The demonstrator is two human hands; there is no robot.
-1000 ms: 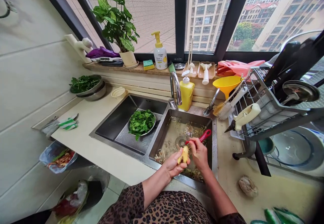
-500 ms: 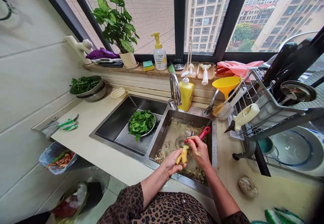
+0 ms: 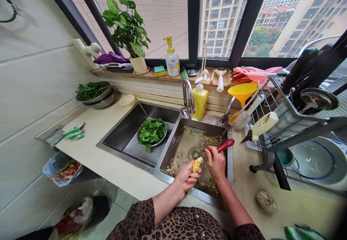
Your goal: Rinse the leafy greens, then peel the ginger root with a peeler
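My left hand (image 3: pixel 187 176) is closed around a piece of ginger (image 3: pixel 197 164), pale yellow where its flesh is bare. Its knobbly top pokes out above my fingers, over the near part of the right sink basin (image 3: pixel 177 153). A little to the right, my right hand (image 3: pixel 217 166) grips a red-handled peeler (image 3: pixel 227 145). The looped handle end points up and right, while the other end lies near my fingertips, its blade too small to make out. Ginger and peeler are slightly apart. Shallow murky water with peel scraps covers the basin floor.
A colander of green leaves (image 3: pixel 152 133) stands in the left basin, with more leaves in stacked bowls (image 3: pixel 94 93) at the back left. The faucet (image 3: pixel 189 95) rises behind the sinks. A wire rack (image 3: pixel 287 113) with knives stands right, near a brownish lump (image 3: pixel 266 201).
The peeler in my right hand has shifted right, away from the ginger. My left hand has turned the ginger, so its forked lower end no longer shows.
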